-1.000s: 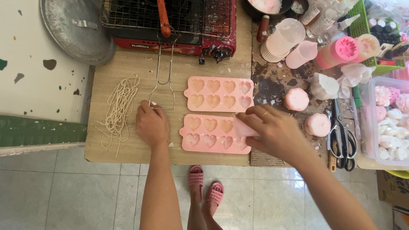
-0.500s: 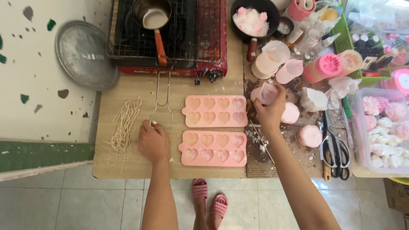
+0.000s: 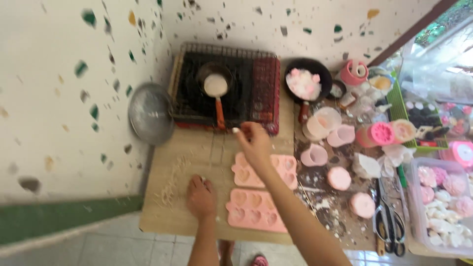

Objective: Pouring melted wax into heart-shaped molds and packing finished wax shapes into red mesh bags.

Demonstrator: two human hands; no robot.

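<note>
My left hand (image 3: 201,197) rests on the wooden board (image 3: 165,219), left of two pink heart-shaped moulds (image 3: 256,211) that lie one behind the other. My right hand (image 3: 254,144) is stretched out over the far mould (image 3: 286,170), its fingertips close to the end of the orange handle (image 3: 220,116) of a small pan (image 3: 215,84) holding white liquid. The pan sits on the grill of a red and black portable stove (image 3: 249,74). A small white speck shows at the fingertips; the picture is blurred, so the grip is unclear.
A black pan (image 3: 308,81) with pink and white pieces stands right of the stove. A metal lid (image 3: 150,114) leans at the left. Pale wicks (image 3: 172,183) lie on the board. Pink round candles (image 3: 339,178), cups (image 3: 321,123), scissors (image 3: 389,222) and a clear box (image 3: 438,199) crowd the right.
My right hand has swung from the pink cups on the right over to the left, up to the small pan's handle. The view has tilted up toward the wall. My left hand has stayed put.
</note>
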